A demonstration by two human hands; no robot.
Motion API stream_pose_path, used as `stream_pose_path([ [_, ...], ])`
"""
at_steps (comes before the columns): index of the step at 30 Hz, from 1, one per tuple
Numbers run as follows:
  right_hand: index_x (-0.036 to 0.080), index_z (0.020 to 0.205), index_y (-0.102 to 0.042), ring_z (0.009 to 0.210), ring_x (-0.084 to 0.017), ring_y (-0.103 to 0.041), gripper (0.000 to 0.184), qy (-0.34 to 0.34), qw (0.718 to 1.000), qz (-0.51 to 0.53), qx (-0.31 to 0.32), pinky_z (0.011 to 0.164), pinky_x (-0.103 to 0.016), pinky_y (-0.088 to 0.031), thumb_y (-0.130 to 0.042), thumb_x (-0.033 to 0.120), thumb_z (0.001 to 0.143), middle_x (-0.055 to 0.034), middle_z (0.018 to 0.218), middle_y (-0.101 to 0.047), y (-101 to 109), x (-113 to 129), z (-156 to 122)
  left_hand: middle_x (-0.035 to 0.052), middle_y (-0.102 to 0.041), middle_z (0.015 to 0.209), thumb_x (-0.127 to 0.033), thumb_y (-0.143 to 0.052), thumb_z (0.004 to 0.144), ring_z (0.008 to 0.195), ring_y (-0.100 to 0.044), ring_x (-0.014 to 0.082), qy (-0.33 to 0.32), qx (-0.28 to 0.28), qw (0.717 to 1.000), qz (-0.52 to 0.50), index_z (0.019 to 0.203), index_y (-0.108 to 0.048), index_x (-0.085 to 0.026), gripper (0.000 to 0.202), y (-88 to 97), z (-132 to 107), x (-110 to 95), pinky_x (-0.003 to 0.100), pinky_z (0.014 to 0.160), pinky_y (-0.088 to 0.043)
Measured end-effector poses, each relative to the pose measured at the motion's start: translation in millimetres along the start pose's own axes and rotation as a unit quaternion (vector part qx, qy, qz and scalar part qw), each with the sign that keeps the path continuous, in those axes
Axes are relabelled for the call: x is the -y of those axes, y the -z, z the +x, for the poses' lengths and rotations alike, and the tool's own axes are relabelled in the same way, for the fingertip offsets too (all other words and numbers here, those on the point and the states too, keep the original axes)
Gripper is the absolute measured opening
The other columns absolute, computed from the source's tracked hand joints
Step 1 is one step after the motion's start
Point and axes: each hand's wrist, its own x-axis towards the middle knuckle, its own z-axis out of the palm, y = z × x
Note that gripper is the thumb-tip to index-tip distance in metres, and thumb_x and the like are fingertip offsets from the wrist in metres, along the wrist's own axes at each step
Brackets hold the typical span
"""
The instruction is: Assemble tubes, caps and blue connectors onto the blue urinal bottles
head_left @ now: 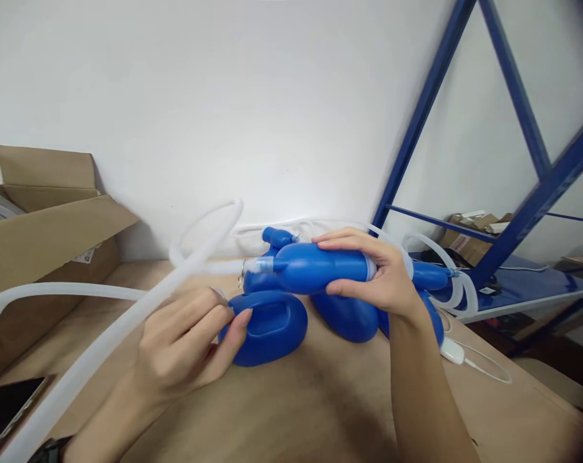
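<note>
My right hand [369,267] grips a blue squeeze bulb [315,267] around its whitish end, thumb below and fingers above, holding it level over the table. Its narrow left end runs into a clear connector [262,264] joined to a white hose [219,266], with a metal clamp [243,273] around the joint. My left hand [195,337] is closed in a pinch at the left side of a rounded blue piece [272,328] with an oval recess. What its fingertips hold is hidden.
More blue rounded parts [349,318] and coiled white hoses [465,292] lie behind. An open cardboard box [55,231] stands left, a dark flat device [11,405] front left. On the right are a white plug-like piece [452,351] with a cord and a blue metal rack [527,238].
</note>
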Motion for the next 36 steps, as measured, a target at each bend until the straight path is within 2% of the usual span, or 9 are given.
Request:
stream_pose_path([
  [2,0.031,0.116,-0.080,0.112,-0.027,-0.072,0.039,-0.003,1.000,0.000,-0.031,0.104,-0.045,-0.056,-0.091,0.032,0.078,-0.0059,0.118,-0.078,2,0,0,-0.0049,-0.057,0.061,-0.009,-0.070,0.090,0.050,-0.052,0.0103,0.063,0.025,0.998,-0.017,0.077,-0.057,-0.020,0.022,-4.4,-3,-2,0.025,0.049,-0.039],
  [4,0.030,0.115,-0.079,0.113,-0.027,-0.072,0.038,-0.005,0.999,0.008,-0.039,0.104,-0.046,-0.056,-0.090,0.033,0.079,-0.0060,0.118,-0.078,3,-1,0,-0.0015,-0.068,0.076,-0.024,-0.061,0.100,0.057,-0.062,0.0121,0.217,0.095,0.964,-0.117,0.092,-0.064,-0.021,0.009,-8.5,-3,-2,0.024,0.050,-0.044],
  [6,0.029,0.114,-0.080,0.112,-0.028,-0.072,0.039,-0.007,0.999,0.019,-0.025,0.103,-0.046,-0.057,-0.091,0.035,0.077,-0.0060,0.117,-0.078,1,-1,1,0.0064,-0.073,0.106,-0.041,-0.046,0.106,0.076,-0.072,0.0179,0.371,0.149,0.877,-0.264,0.120,-0.061,-0.021,0.028,-11.3,-1,-2,0.027,0.053,-0.052],
  [8,0.029,0.112,-0.080,0.112,-0.028,-0.072,0.039,-0.011,1.000,0.028,-0.009,0.102,-0.046,-0.057,-0.092,0.036,0.076,-0.0059,0.117,-0.078,-4,0,2,0.0119,-0.070,0.122,-0.054,-0.039,0.106,0.086,-0.073,0.0227,0.446,0.163,0.809,-0.346,0.133,-0.055,-0.020,0.045,-12.5,1,-1,0.031,0.056,-0.055],
  [13,0.029,0.113,-0.079,0.115,-0.028,-0.072,0.039,-0.015,0.999,0.037,0.013,0.105,-0.047,-0.056,-0.091,0.038,0.077,-0.0057,0.118,-0.078,-18,2,4,0.0061,-0.071,0.086,-0.056,-0.038,0.105,0.070,-0.063,0.0204,0.482,0.185,0.791,-0.329,0.097,-0.063,-0.019,0.045,-13.0,1,-3,0.034,0.065,-0.051],
  [16,0.029,0.114,-0.079,0.115,-0.028,-0.071,0.039,-0.014,0.999,0.028,0.018,0.106,-0.047,-0.055,-0.092,0.034,0.077,-0.0056,0.119,-0.077,-21,2,4,0.0002,-0.058,0.069,-0.048,-0.033,0.107,0.063,-0.056,0.0172,0.487,0.185,0.782,-0.343,0.075,-0.049,-0.022,0.044,-13.3,2,-5,0.031,0.060,-0.046],
  [19,0.029,0.116,-0.079,0.117,-0.028,-0.070,0.042,-0.001,1.000,0.024,0.020,0.107,-0.047,-0.055,-0.093,0.032,0.076,-0.0056,0.122,-0.076,-21,1,4,-0.0042,-0.041,0.062,-0.046,-0.035,0.107,0.056,-0.044,0.0137,0.493,0.182,0.762,-0.379,0.069,-0.037,-0.024,0.044,-12.4,6,-8,0.028,0.054,-0.042],
  [32,0.032,0.123,-0.076,0.122,-0.027,-0.069,0.046,0.047,0.997,0.004,0.054,0.108,-0.049,-0.056,-0.090,0.033,0.080,-0.0063,0.130,-0.073,-22,2,2,-0.0104,-0.015,0.052,-0.042,-0.050,0.093,0.040,-0.012,0.0060,0.590,0.172,0.517,-0.596,0.059,-0.024,-0.024,0.046,-4.3,21,-12,0.017,0.032,-0.021],
  [36,0.033,0.124,-0.076,0.122,-0.027,-0.068,0.042,0.061,0.995,-0.004,0.075,0.109,-0.049,-0.055,-0.087,0.033,0.083,-0.0061,0.131,-0.073,-24,1,2,-0.0108,-0.015,0.051,-0.043,-0.053,0.092,0.040,-0.009,0.0055,0.603,0.183,0.470,-0.618,0.059,-0.026,-0.024,0.047,-3.4,21,-13,0.015,0.030,-0.020],
])
